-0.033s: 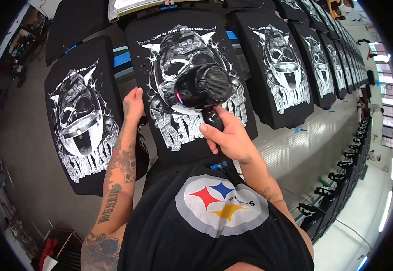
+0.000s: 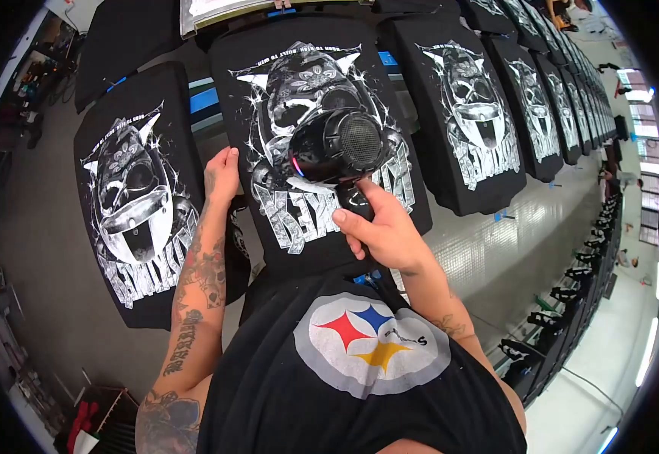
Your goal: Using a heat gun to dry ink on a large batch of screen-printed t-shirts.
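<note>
In the head view, the right hand [image 2: 386, 227] grips the dryer [image 2: 341, 144] by its handle, its grille facing up. The dryer hangs over the middle shirt [image 2: 291, 106], covering part of the print, and has shifted a touch leftward since the earlier frame. The left hand [image 2: 222, 174], fingers curled, is at that shirt's left edge, barely moved; whether it pinches the cloth I cannot tell. Shirts on either side look unchanged.

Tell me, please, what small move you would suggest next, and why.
I'd probably ease the black dryer slightly farther forward across the shirt: the right grip holds its handle, and its body hangs over the print's middle, leaving the upper part in view.
</note>
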A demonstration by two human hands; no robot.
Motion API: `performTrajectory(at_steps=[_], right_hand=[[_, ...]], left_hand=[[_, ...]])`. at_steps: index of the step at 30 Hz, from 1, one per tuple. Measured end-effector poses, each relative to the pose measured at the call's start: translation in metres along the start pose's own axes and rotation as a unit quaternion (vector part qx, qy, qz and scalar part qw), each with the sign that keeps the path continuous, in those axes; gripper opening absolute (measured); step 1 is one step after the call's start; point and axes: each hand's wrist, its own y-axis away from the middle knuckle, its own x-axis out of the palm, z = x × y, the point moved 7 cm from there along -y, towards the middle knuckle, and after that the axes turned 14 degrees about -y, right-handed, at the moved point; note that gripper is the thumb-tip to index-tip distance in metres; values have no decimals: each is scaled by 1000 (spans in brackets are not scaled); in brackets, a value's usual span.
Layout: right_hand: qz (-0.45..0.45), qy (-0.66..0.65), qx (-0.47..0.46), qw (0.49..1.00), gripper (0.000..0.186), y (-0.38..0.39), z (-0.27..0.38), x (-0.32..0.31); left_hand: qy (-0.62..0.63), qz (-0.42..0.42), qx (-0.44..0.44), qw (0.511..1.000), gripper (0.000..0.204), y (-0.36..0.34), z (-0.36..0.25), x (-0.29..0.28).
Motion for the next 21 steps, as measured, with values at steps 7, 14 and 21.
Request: performTrajectory(at_steps=[7,14,21], right_hand=[[-131,-8,-24,991,49,43,19,-51],[-220,-116,-64,966,35,62,41,-102],[-147,-93,-36,984,35,26,32,-79]], left_hand=[[-50,-6,12,999,42,1,-2,-11],[-45,-157,124,979,41,-20,-16,1],[-43,-159,44,985,38,-90,-43,-6]])
